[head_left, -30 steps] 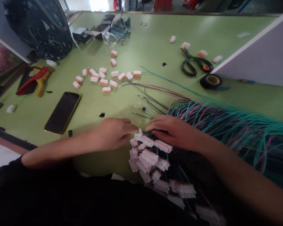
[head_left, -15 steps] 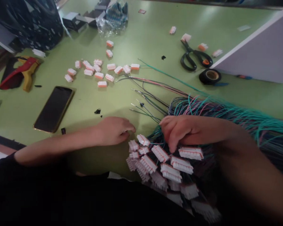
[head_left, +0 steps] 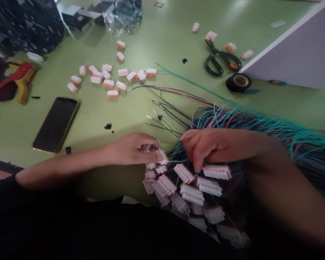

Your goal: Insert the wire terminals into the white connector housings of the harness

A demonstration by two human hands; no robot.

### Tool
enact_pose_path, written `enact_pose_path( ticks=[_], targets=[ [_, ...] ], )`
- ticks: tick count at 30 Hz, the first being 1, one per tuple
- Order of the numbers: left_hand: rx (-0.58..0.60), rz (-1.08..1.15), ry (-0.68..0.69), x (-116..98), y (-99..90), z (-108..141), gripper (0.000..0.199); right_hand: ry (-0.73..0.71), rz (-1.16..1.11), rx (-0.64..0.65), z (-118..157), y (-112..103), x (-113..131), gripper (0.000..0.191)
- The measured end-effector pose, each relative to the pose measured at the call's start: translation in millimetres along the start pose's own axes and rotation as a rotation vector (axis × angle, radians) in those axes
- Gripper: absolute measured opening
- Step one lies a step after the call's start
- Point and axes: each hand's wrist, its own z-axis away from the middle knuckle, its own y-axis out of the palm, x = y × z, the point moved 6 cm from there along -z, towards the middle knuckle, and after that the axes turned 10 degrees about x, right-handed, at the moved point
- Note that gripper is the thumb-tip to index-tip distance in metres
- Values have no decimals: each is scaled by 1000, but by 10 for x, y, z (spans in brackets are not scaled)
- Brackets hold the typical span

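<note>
Between its thumb and fingers, my left hand (head_left: 137, 148) grips a small white wire connector (head_left: 163, 157) at the upper left of a hanging cluster. My right hand (head_left: 204, 146) is closed around the wire bundle (head_left: 176, 153) just above that cluster. Below both hands hang several white connectors (head_left: 192, 194) with orange strips, their wires running up under my right hand. Loose wire ends with metal tips (head_left: 162, 124) fan out to the left on the green table. The long mass of teal, pink and dark wires (head_left: 273, 126) stretches off to the right.
Loose white and orange connectors (head_left: 108, 83) lie scattered mid-table. A phone (head_left: 55, 124) and a red and yellow tool (head_left: 14, 81) are at left. Black scissors (head_left: 219, 59) and black tape (head_left: 238, 82) sit at right beside a pale panel (head_left: 292, 54). Crinkled plastic (head_left: 121, 23) lies at the back.
My left hand has moved right and taken hold of a connector in the cluster. My right hand keeps its grip on the wires. The whole view has shifted slightly.
</note>
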Motion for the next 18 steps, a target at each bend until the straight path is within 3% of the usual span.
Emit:
enact_pose_path(
  ticks=[10,15,18],
  targets=[
    [-177,77,-52,88,-121,-49,20,0,-64,-40,-24,-9,7,23],
    [-53,45,6,16,-36,-44,22,53,-123,-64,15,-13,-45,17],
    [-9,20,53,-25,21,-40,20,107,-87,-204,38,-80,-75,14]
  ],
)
